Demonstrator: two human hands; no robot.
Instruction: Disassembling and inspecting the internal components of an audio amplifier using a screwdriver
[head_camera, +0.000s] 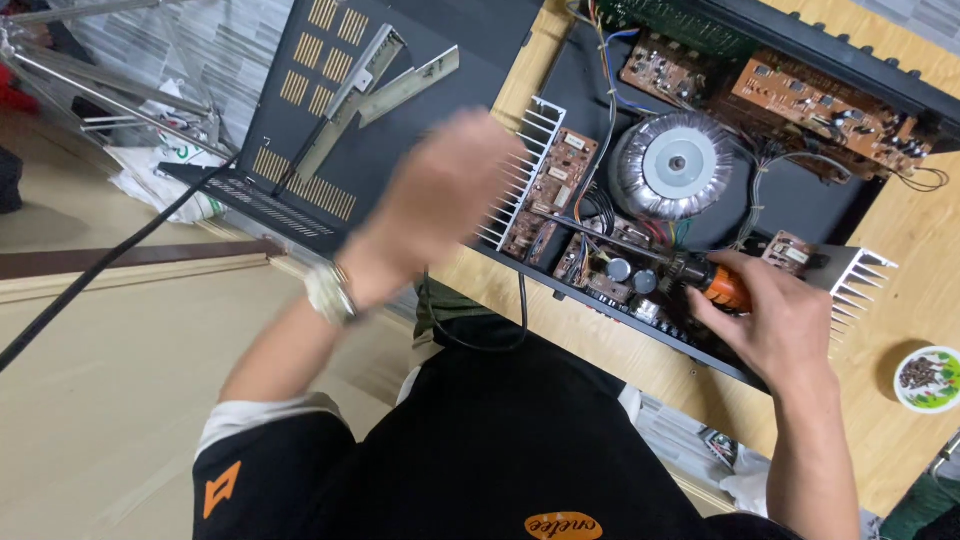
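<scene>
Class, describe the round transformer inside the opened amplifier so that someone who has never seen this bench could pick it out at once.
Find the open black amplifier chassis on the wooden table. Near its middle, between brown circuit boards, sits the toroidal transformer. It is the only round, silvery part there, ring-shaped with a pale disc at its centre.

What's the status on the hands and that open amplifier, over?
Right hand grips orange-handled screwdriver, tip on a circuit board. Left hand raised, blurred, empty as far as visible. Wires crowd the toroidal transformer.
</scene>
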